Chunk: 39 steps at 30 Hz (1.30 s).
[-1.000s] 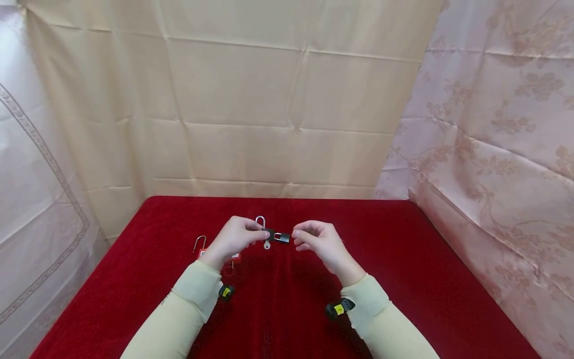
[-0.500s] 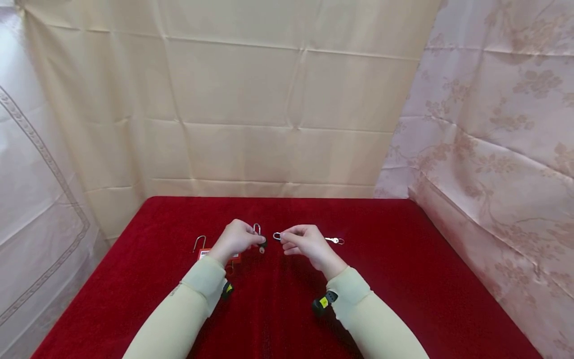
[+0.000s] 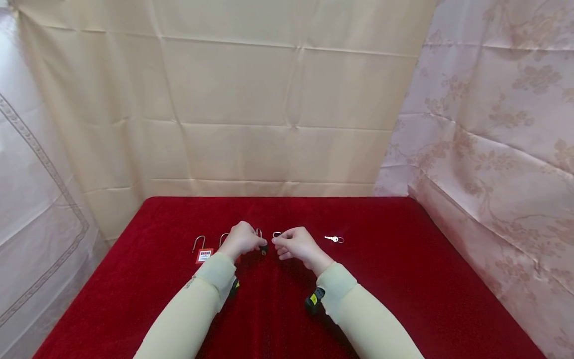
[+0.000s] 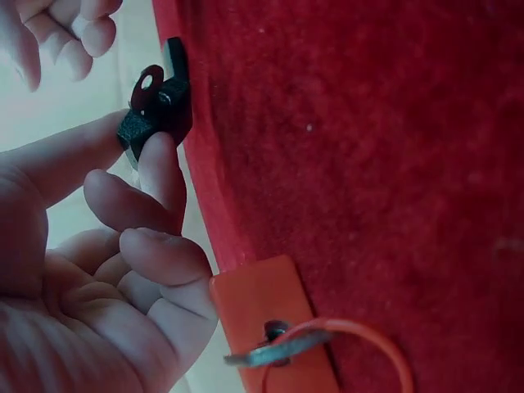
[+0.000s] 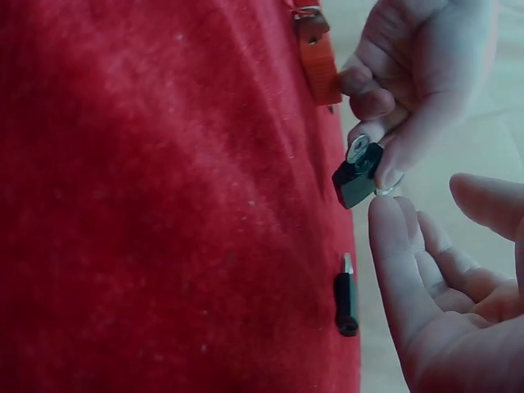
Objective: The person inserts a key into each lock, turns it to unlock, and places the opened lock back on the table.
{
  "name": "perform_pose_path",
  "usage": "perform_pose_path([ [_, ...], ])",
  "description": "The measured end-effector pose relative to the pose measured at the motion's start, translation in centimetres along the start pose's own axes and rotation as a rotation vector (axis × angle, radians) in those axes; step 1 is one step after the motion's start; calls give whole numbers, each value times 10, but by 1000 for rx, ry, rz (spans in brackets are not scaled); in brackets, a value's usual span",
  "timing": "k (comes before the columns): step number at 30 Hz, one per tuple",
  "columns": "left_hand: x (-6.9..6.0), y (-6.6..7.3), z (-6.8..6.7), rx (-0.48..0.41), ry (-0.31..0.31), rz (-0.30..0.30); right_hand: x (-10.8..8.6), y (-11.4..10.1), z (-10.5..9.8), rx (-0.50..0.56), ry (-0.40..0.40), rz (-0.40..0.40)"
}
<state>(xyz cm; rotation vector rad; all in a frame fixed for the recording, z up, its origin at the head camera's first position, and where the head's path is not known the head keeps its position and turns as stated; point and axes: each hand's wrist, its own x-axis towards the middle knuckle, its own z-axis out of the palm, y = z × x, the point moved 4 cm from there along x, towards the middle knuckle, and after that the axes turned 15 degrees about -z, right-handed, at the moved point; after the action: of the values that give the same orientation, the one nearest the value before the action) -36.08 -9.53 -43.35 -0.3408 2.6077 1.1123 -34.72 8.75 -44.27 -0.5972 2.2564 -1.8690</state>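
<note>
My left hand (image 3: 244, 239) pinches a small black padlock (image 4: 160, 119) between thumb and forefinger, just above the table. A key (image 4: 147, 86) stands in its underside, and its shackle (image 3: 258, 232) points away from me. Close by on the right is my right hand (image 3: 297, 247), holding nothing; in the right wrist view its thumb stands apart from the fingers. Its forefinger tip is beside the held padlock's shackle; whether they touch I cannot tell. A second black padlock (image 5: 346, 303) lies on the cloth, mostly hidden behind the right hand in the head view.
An orange-red padlock (image 3: 204, 256) with raised shackle lies left of the left hand. Another orange padlock (image 4: 262, 303), with a key and red ring, is partly hidden under the left wrist. Keys on a ring (image 3: 334, 239) lie to the right on the red-covered table (image 3: 403, 279).
My right hand has moved left toward the left hand, uncovering the ringed keys. My left hand has come slightly down and right, still pinching the padlock.
</note>
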Motion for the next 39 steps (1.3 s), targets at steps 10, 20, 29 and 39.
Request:
perform_pose_path([
  [10,2,6,5,52,51,-23,5,10,4,-53,-24,40],
  [20,-3,2,6,0,39,-58,4,9,2,-75,-52,57],
  [29,-6,-1,6,81,38,-38,4,8,2,-83,-60,67],
  [39,-5,-1,6,77,59,-47,4,8,5,-80,-54,66],
])
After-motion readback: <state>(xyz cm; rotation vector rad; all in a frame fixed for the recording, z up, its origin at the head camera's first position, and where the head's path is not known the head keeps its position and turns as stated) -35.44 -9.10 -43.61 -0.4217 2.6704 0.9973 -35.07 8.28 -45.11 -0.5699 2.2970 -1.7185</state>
